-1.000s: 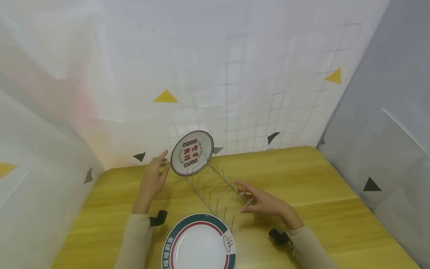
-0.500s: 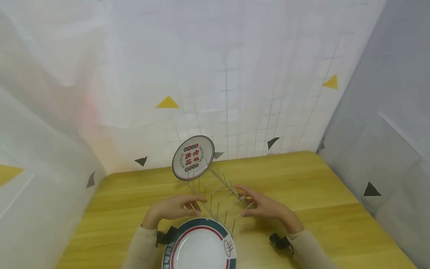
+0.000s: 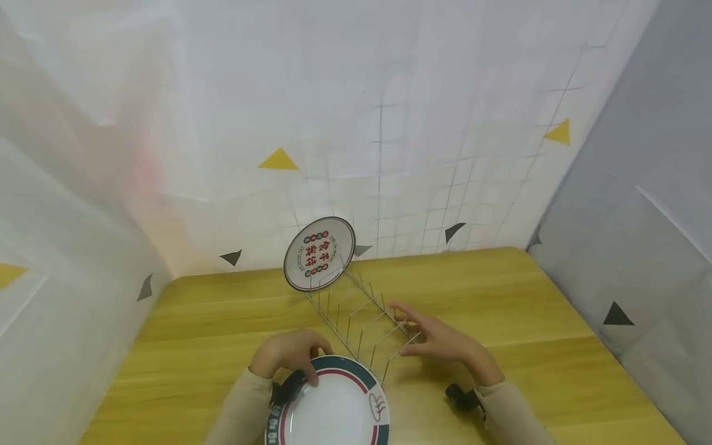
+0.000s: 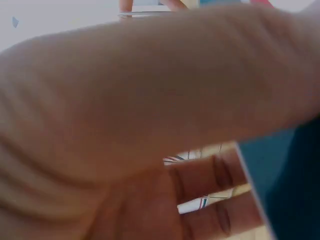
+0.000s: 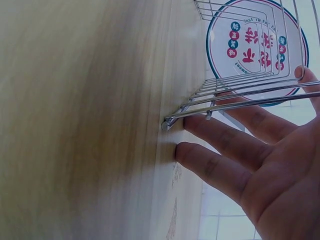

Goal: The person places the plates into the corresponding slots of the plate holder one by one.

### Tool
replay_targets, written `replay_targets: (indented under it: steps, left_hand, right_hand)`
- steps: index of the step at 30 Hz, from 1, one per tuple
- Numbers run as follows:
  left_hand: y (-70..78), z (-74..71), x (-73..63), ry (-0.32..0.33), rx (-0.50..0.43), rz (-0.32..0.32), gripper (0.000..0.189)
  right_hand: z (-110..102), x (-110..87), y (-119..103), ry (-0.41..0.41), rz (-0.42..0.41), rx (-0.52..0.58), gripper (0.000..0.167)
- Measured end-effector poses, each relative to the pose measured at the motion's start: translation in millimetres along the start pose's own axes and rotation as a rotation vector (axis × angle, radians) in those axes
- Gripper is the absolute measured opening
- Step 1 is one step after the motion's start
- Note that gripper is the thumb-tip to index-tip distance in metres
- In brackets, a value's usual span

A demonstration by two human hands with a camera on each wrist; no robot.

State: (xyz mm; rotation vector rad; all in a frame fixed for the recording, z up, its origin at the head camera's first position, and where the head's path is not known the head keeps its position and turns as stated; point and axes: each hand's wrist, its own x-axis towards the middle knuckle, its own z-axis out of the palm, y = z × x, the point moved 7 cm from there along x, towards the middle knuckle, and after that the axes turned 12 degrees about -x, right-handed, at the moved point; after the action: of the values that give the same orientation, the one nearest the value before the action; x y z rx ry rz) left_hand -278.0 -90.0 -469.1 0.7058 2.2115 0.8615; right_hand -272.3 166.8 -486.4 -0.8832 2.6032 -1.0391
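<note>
In the head view a white plate [image 3: 336, 408] with a teal and red rim lies at the bottom middle. My left hand [image 3: 295, 352] pinches its upper left edge, thumb on top and fingers beneath; the left wrist view shows the teal rim [image 4: 280, 175] between thumb and fingers. A wire dish rack [image 3: 361, 321] stands diagonally on the table. My right hand [image 3: 442, 337] holds its near right end, fingers [image 5: 220, 165] along the bottom rails and thumb at an upright wire. A second plate [image 3: 319, 253] with red lettering stands tilted in the rack's far end.
The wooden table [image 3: 528, 321] has a back edge against a white sheet wall [image 3: 233, 123] marked with yellow and dark triangles. A grey sheet [image 3: 656, 235] rises on the right. Upright rack wires stand between the two plates.
My left hand has come from beside the standing plate down to the near plate and now pinches its rim. The right hand has stayed at the dish rack.
</note>
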Motion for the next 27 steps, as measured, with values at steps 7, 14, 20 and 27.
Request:
replay_targets:
  steps: [7, 14, 20, 27]
  left_hand:
    - [8.1, -4.0, -1.9, 0.044, 0.092, 0.049, 0.028]
    - [17.3, -14.0, -11.5, 0.068, 0.048, 0.114, 0.025]
    - [23.3, -29.1, -21.9, 0.123, 0.031, 0.182, 0.026]
    - [28.0, -32.1, -25.8, 0.090, -0.024, 0.239, 0.034]
  right_hand:
    - [-0.6, 0.1, 0.0, -0.003, 0.008, 0.006, 0.088]
    - [-0.4, 0.2, -0.6, -0.007, 0.012, 0.007, 0.088]
    - [-1.7, 0.3, -1.5, -0.004, 0.011, 0.002, 0.088]
    - [-1.3, 0.0, -1.2, -0.012, 0.022, 0.010, 0.088]
